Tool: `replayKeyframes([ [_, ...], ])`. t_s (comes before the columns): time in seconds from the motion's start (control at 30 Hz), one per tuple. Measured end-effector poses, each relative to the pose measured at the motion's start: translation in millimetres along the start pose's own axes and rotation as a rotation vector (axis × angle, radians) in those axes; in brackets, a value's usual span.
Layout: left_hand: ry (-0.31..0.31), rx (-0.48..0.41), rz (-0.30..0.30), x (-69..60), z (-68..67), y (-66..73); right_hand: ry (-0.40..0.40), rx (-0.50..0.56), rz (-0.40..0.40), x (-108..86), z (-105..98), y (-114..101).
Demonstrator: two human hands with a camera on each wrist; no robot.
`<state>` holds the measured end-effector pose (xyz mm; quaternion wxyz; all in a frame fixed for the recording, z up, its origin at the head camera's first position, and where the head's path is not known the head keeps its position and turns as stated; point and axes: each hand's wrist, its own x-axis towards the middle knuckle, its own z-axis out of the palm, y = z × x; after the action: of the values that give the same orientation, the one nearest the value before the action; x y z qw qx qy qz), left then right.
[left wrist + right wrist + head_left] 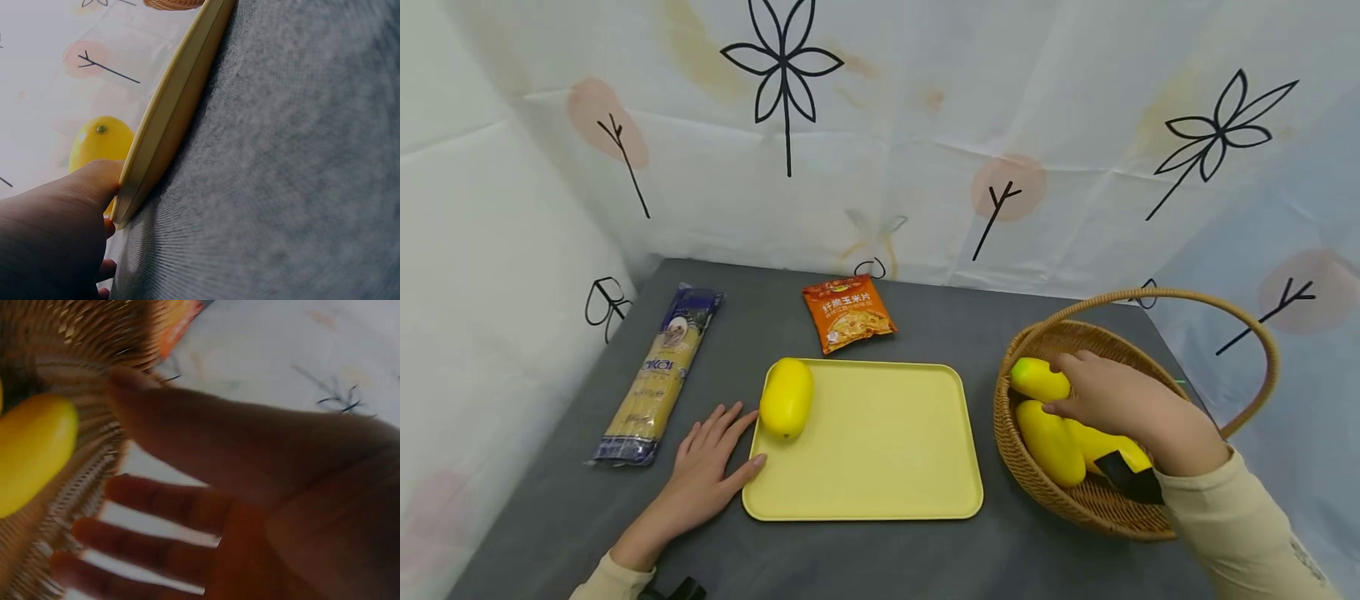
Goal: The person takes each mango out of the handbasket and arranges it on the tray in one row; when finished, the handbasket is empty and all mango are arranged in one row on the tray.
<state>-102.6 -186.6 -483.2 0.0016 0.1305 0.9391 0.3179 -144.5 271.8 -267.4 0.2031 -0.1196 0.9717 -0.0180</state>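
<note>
My left hand [709, 465] lies on the table with its fingers extended, thumb and fingertip at the left rim of a yellow tray [880, 450]. A smooth yellow oval fruit, mango-like [787, 398], sits in the tray's upper left corner; the left wrist view shows its greenish stem spot. Over a wicker basket [1026, 475] on the right reaches my right hand [1123, 400]. Its thumb and fingers are apart in the right wrist view, with a yellow fruit [37, 450] just beyond them. Several yellow fruits [1051, 442] lie inside the basket, partly hidden by the hand and wrist.
A long pack of dry noodles [658, 375] lies at the left of the grey table. Behind the tray is an orange snack bag [850, 313]. The basket's tall handle [1262, 333] arches above my right forearm. Patterned white cloth [910, 125] hangs around the table.
</note>
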Motion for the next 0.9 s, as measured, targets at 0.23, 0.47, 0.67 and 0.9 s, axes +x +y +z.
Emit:
replayKeyframes([
  [0.23, -0.005, -0.008, -0.002, -0.4, -0.2, -2.4, 0.022, 0.056, -0.131, 37.0, 11, 32],
  [0.47, 0.002, -0.003, -0.001, -0.8, 0.9, -2.6, 0.017, 0.103, -0.161, 59.5, 23, 55],
  [0.67, 0.001, -0.006, -0.002, -1.6, 1.5, -2.3, -0.022, 0.129, -0.165, 65.8, 31, 68],
  [0.9, 0.003, -0.012, -0.001, -1.8, 0.3, -1.9, -0.022, 0.116, -0.168, 69.0, 38, 73],
])
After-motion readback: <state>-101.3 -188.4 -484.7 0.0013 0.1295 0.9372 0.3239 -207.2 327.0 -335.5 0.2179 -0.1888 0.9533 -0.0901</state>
